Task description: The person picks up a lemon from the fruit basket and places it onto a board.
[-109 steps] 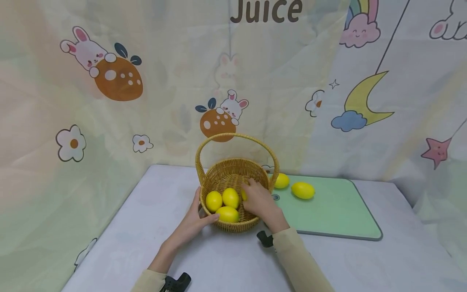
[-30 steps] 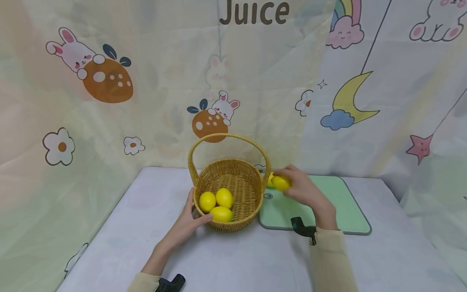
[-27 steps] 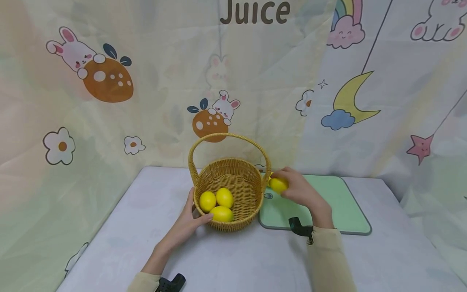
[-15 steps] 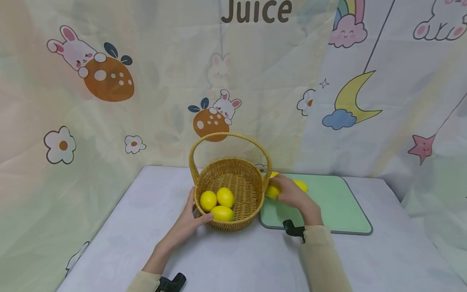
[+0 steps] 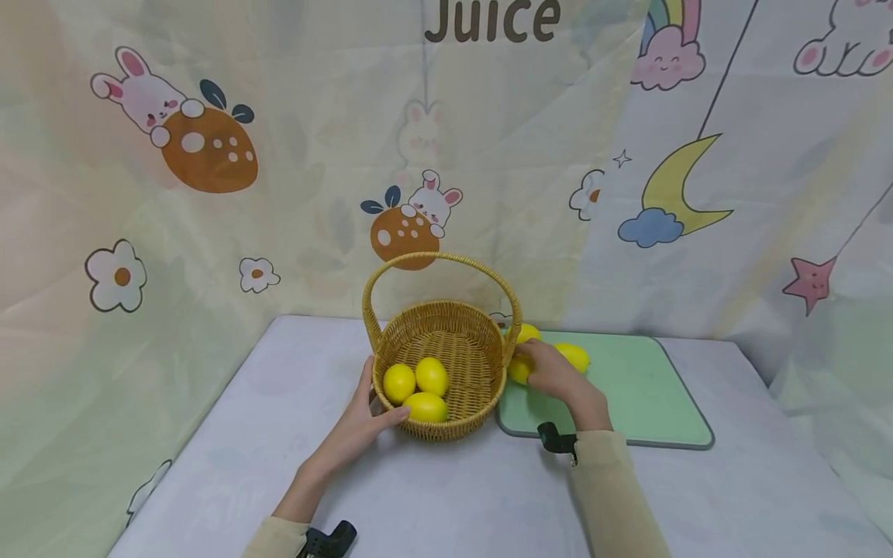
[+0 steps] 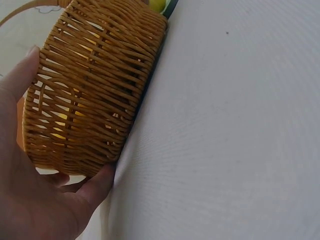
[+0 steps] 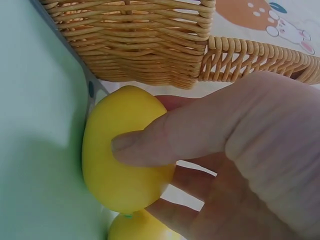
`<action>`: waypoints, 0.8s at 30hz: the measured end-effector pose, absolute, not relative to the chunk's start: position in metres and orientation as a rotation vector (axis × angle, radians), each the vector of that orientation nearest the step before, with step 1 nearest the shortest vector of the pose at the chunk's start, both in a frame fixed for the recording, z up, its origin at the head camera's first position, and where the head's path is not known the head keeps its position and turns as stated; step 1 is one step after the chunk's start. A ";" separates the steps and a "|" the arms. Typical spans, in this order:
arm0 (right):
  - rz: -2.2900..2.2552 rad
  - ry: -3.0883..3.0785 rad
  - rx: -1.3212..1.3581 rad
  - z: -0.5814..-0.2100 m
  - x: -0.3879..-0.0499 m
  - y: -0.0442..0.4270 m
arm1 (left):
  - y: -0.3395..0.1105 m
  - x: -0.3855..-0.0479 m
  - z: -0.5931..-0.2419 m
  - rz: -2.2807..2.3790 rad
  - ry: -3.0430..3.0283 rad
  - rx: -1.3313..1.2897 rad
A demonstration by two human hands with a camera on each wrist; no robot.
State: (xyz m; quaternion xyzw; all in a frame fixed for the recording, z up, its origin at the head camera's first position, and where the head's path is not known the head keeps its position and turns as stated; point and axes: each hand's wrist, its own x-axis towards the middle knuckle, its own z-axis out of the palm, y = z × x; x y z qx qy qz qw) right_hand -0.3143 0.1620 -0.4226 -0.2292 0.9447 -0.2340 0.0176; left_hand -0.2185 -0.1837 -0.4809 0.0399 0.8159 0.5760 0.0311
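A wicker basket (image 5: 469, 376) with a tall handle stands on the table, three yellow lemons (image 5: 427, 408) in its near left part. My left hand (image 5: 359, 422) grips the basket's left side, thumb at the rim and fingers against the woven wall (image 6: 95, 85). Just right of the basket, my right hand (image 5: 558, 380) holds another lemon (image 7: 120, 150) between thumb and fingers, low at the green cutting board (image 5: 649, 395). One lemon (image 5: 528, 333) lies behind that hand and another lemon (image 5: 574, 356) lies to its right, partly hidden by it.
The board reaches right from the basket across the white table (image 5: 432, 496). A printed cloth (image 5: 314, 194) hangs close behind the table's back edge. The basket handle (image 5: 446, 256) arches above the basket opening.
Earlier my right hand was inside the basket on a lemon. It then moved over the board holding a lemon, and has since shifted left and nearer. My left hand stays on the basket.
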 end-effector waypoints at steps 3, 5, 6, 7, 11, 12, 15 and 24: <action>-0.725 2.926 -0.696 -0.421 -0.314 0.162 | -0.184 -0.218 -0.481 1.781 2.504 0.123; -0.717 2.927 -0.686 -0.420 -0.313 0.162 | -0.184 -0.218 -0.481 1.782 2.501 0.123; -0.713 2.928 -0.685 -0.419 -0.313 0.162 | -0.184 -0.218 -0.481 1.782 2.502 0.121; -0.709 2.929 -0.685 -0.418 -0.312 0.163 | -0.184 -0.218 -0.481 1.783 2.501 0.121; -0.695 2.933 -0.707 -0.415 -0.311 0.163 | -0.184 -0.219 -0.481 1.785 2.501 0.121; -0.696 2.930 -0.712 -0.415 -0.311 0.164 | -0.184 -0.219 -0.481 1.786 2.500 0.122; -0.696 2.920 -0.714 -0.414 -0.311 0.164 | -0.184 -0.219 -0.480 1.791 2.498 0.129; -0.694 2.915 -0.742 -0.411 -0.308 0.165 | -0.183 -0.218 -0.479 1.794 2.496 0.129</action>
